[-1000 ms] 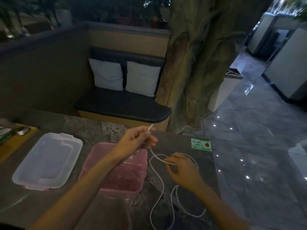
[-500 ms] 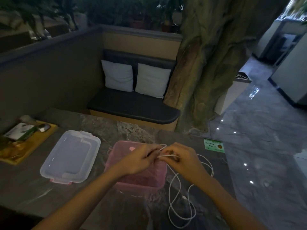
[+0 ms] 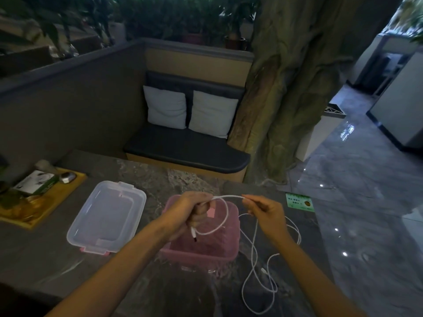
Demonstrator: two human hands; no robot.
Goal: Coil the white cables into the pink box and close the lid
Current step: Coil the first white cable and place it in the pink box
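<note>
Over the open pink box [image 3: 201, 250] on the bench [image 3: 148, 179], the left hand [image 3: 190, 211] grips one loop of thin, limp, light white cable [image 3: 253, 255] while right fingers [image 3: 248, 200] pinch the span, best gripped near the coil.

This looks like a dimly lit restaurant or cafe with booth seating. A dark padded bench [image 3: 185, 152] with two pale cushions [image 3: 166, 107] sits inside low partition walls, which are topped with rows of potted plants [image 3: 160, 17]. A large decorative tree trunk [image 3: 293, 88] rises beside the booth. The stone-patterned table [image 3: 148, 177] carries a wooden tray [image 3: 43, 209] of small items and a green sticker [image 3: 300, 202] near its corner. A glossy tiled floor [image 3: 357, 197] reflects ceiling lights along the aisle.
</note>
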